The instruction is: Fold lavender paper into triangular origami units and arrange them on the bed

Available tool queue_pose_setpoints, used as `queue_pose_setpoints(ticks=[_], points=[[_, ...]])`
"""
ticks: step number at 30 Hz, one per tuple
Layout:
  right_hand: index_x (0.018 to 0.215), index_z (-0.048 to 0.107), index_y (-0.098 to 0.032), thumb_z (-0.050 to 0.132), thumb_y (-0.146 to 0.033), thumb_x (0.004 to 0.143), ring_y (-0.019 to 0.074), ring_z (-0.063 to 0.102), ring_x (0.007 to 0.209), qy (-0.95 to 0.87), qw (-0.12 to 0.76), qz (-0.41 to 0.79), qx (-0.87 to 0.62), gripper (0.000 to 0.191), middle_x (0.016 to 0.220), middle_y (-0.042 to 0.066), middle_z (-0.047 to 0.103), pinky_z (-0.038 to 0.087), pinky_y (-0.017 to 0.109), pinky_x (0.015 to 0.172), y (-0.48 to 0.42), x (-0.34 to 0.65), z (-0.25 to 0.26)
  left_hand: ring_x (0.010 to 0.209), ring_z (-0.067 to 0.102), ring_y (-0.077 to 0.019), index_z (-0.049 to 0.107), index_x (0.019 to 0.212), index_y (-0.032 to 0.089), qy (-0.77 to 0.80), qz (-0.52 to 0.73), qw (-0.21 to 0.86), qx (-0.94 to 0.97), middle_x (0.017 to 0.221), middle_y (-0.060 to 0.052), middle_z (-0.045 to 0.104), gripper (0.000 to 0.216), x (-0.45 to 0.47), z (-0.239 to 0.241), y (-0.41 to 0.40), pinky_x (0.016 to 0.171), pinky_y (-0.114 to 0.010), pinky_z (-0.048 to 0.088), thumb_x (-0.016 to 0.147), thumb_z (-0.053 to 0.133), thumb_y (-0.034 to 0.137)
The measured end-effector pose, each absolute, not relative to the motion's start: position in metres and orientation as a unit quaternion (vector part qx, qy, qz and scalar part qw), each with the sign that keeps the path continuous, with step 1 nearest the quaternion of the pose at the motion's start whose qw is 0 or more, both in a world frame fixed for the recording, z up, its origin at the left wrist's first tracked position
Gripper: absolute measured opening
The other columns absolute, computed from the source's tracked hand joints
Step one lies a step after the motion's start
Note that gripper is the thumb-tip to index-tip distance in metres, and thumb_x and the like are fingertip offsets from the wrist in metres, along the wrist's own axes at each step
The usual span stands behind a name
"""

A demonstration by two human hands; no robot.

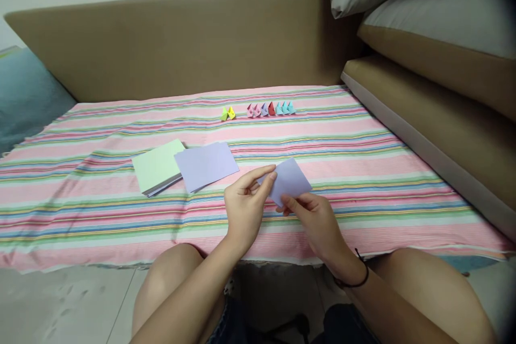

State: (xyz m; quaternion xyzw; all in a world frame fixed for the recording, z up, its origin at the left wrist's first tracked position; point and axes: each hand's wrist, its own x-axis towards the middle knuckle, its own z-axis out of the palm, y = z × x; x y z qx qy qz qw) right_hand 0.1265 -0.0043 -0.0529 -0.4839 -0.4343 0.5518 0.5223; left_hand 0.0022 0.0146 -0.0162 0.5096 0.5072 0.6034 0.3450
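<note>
Pink-striped cloth (363,156) spread widely, with a brown backboard (181,48) upright behind it and cushions (435,19) piled along the right side. Left of the hands lay a paper stack (159,165), pale green on top, and lilac paper (207,165) overlapped its right edge. Above the cloth's near part, the left hand (246,207) pinched the upper left of a smaller lilac piece (292,177); the right hand (318,220) had its grip on the lower edge, thumb on top. Whether that piece was folded, I could not tell. With 2 grips on thin paper, uneven pulling could have creased or torn it, and a slack left thumb might have let it swivel. Farther back stood 9 small folded paper shapes (265,110), 2 yellowish ones apart from a row of 7; a tug on the wrinkled cloth could have toppled them.
</note>
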Motion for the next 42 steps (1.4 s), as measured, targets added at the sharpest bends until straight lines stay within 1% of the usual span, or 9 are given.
queue_pose_setpoints(ticks=[5,13,16,20,23,27,31,35,42], points=[[0.066,0.070,-0.017,0.072,-0.044,0.074,0.0167,0.066,0.066,-0.443,0.491,0.596,-0.455,0.028,0.067,0.004,0.072,0.052,0.030,0.069,-0.004,0.126,-0.051,0.047,0.040,-0.0079,0.076,0.086,0.020,0.505,0.609,0.367,0.489,0.058,0.001,0.060,0.017,0.003,-0.016,0.016,0.045,-0.023,0.034,0.073,0.073,0.030],[0.066,0.070,-0.017,0.068,-0.047,0.076,0.0180,0.066,0.069,-0.489,0.472,0.581,-0.448,0.032,0.069,0.005,0.072,0.051,0.030,0.069,-0.004,0.126,-0.052,0.043,0.041,-0.0075,0.076,0.087,0.021,0.515,0.603,0.333,0.510,0.050,0.004,0.056,0.015,0.003,-0.016,0.013,0.043,-0.022,0.034,0.074,0.072,0.029],[0.063,0.068,-0.018,0.069,-0.048,0.075,0.0180,0.065,0.066,-0.485,0.488,0.559,-0.462,0.032,0.066,0.004,0.071,0.050,0.030,0.067,-0.003,0.123,-0.052,0.052,0.056,-0.0096,0.075,0.088,0.023,0.498,0.598,0.291,0.557,0.068,0.001,0.069,0.013,0.004,-0.015,0.008,0.048,-0.021,0.043,0.077,0.070,0.027],[0.090,0.069,-0.021,0.074,-0.042,0.071,0.0208,0.066,0.086,-0.470,0.521,0.588,-0.402,0.029,0.091,0.005,0.072,0.051,0.032,0.076,0.002,0.127,-0.045,0.080,0.070,-0.0159,0.070,0.097,0.023,0.452,0.597,0.259,0.610,0.092,-0.002,0.074,0.018,0.003,-0.013,0.001,0.065,-0.022,0.053,0.079,0.067,0.021],[0.117,0.059,-0.028,0.079,-0.035,0.066,0.0213,0.059,0.105,-0.466,0.589,0.527,-0.397,0.055,0.117,0.005,0.064,0.051,0.030,0.080,0.006,0.143,-0.037,0.082,0.071,-0.0174,0.065,0.104,0.024,0.436,0.573,0.294,0.629,0.086,-0.002,0.074,0.024,0.001,-0.010,0.000,0.068,-0.023,0.054,0.080,0.066,0.021],[0.084,0.067,-0.023,0.071,-0.034,0.077,0.0142,0.058,0.070,-0.497,0.556,0.498,-0.442,0.014,0.075,0.000,0.062,0.047,0.025,0.061,0.006,0.167,-0.029,0.075,0.070,-0.0163,0.059,0.109,0.025,0.445,0.525,0.389,0.613,0.079,-0.001,0.074,0.032,-0.001,-0.006,0.003,0.062,-0.022,0.051,0.078,0.068,0.025],[0.068,0.063,-0.021,0.071,-0.032,0.077,0.0127,0.053,0.063,-0.500,0.548,0.495,-0.452,0.016,0.065,-0.002,0.057,0.044,0.024,0.056,0.003,0.171,-0.027,0.051,0.060,-0.0092,0.050,0.111,0.025,0.439,0.505,0.516,0.535,0.070,0.003,0.069,0.042,0.002,-0.006,0.008,0.046,-0.017,0.042,0.075,0.071,0.027],[0.068,0.063,-0.021,0.071,-0.033,0.076,0.0139,0.055,0.065,-0.473,0.569,0.481,-0.470,0.016,0.067,-0.001,0.060,0.046,0.026,0.058,0.004,0.167,-0.028,0.056,0.062,-0.0113,0.046,0.112,0.023,0.425,0.448,0.639,0.459,0.065,0.005,0.066,0.060,0.006,-0.009,0.011,0.055,-0.021,0.050,0.062,0.081,0.024],[0.070,0.065,-0.020,0.072,-0.032,0.074,0.0126,0.056,0.067,-0.420,0.609,0.446,-0.503,0.015,0.069,0.000,0.062,0.046,0.024,0.060,0.009,0.168,-0.030,0.065,0.066,-0.0148,0.059,0.084,0.015,0.445,0.393,0.662,0.456,0.069,-0.002,0.070,0.034,0.009,-0.018,0.014,0.067,-0.027,0.053,0.059,0.081,0.023]])
